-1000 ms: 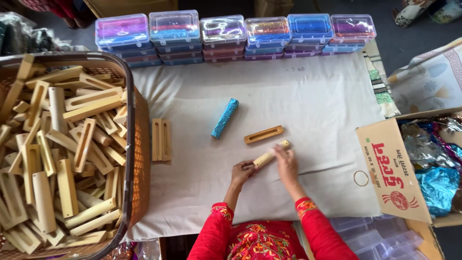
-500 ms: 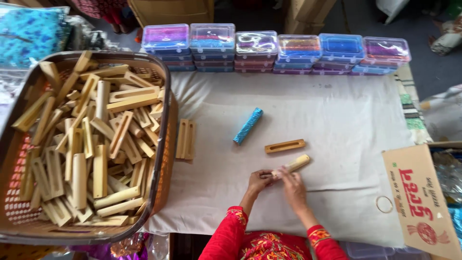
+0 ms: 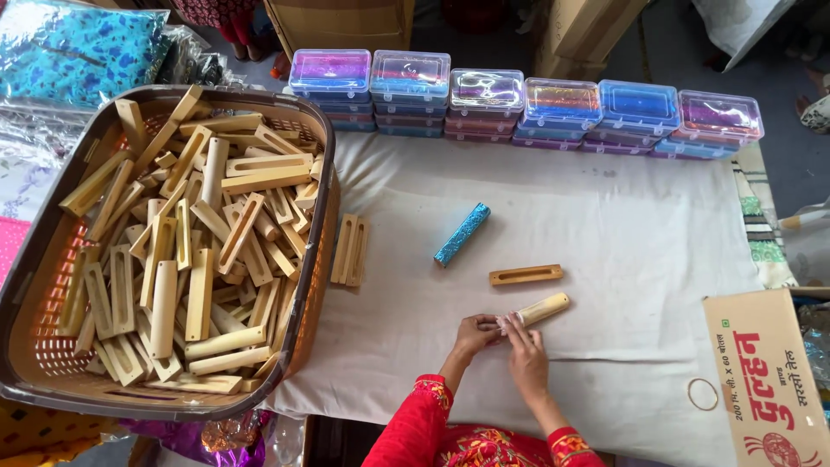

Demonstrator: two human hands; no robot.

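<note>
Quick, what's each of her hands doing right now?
Left hand: closed on the near end of the wooden stick.
Right hand: fingers on the same stick.

Brown cardboard box, red print, right; clear plastic cases behind.

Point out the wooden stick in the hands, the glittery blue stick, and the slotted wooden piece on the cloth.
wooden stick (image 3: 546,307), head view, bare far end.
glittery blue stick (image 3: 462,234), head view, mid-length.
slotted wooden piece (image 3: 526,275), head view, middle, at the slot.
</note>
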